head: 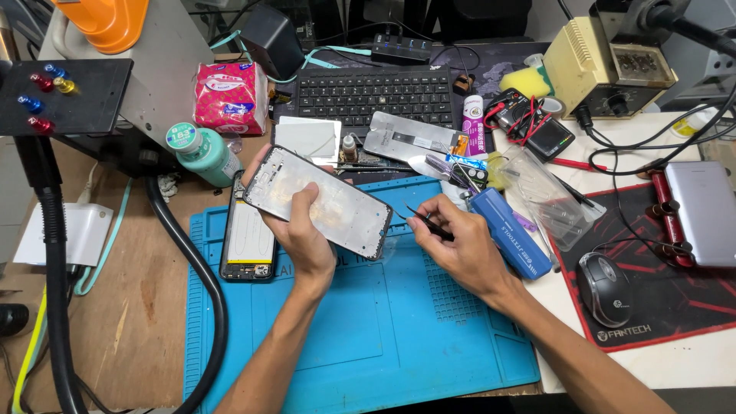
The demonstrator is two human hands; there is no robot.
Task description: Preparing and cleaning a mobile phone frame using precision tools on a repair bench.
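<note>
- The phone frame (322, 201), a silver mid-frame with a dark rim, is held above the blue repair mat (368, 330) by the left hand (303, 230); its long axis runs from about 10 o'clock to 4 o'clock.
- The left hand is closed around the frame, the thumb laid across its face and the fingers wrapped behind; the forearm rises from 6 o'clock.
- The black tweezers (429, 222) are pinched between the thumb and fingers of the right hand (460, 245), tips pointed toward 10 o'clock.
- The frame's lower corner lies at about 9 o'clock from the right hand, just beside the tweezer tips; contact cannot be told.
- The right hand is the nearer one to that corner; its wrist is bent inward, the forearm entering from 5 o'clock.
- An opened phone body (248, 238) with its battery showing lies on the mat at 9 o'clock of the left hand, partly under the frame.
- A blue tool case (510, 230) rests on the counter (130, 307) just at 2 o'clock of the right hand.
</note>
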